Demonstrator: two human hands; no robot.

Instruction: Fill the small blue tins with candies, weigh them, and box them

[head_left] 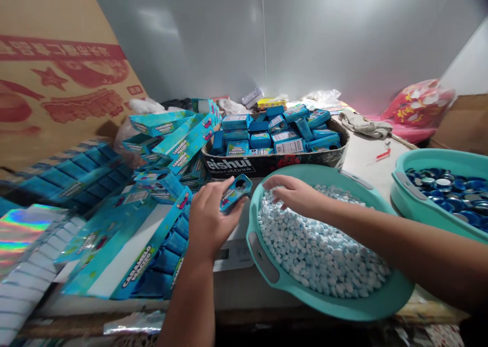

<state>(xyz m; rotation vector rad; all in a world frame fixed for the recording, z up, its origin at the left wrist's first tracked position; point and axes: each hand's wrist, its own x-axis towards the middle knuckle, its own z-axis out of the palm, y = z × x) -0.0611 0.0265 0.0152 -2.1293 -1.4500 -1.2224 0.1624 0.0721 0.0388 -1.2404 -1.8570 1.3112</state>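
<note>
My left hand (pixel 213 212) is closed around a small blue candy box (pixel 237 192), tilted so that the round dark hole in its end faces up. Just to the right, my right hand (pixel 295 194) hangs over the near-left part of a turquoise basin (pixel 263 271). Its fingers are curled, and whatever lies inside them is hidden. Small white and pale blue candies (pixel 324 250) fill much of this basin. Under the left hand is a flat white scale (pixel 234 253), partly covered by the basin and my forearm.
Behind my hands, a black carton (pixel 270 166) is heaped with blue candy boxes (pixel 290 133). Display trays (pixel 148 255) and folded blue packaging (pixel 175 138) crowd the left. A second turquoise basin (pixel 407 184) at right holds blue lids (pixel 444 184). A cloth (pixel 364 123) lies behind.
</note>
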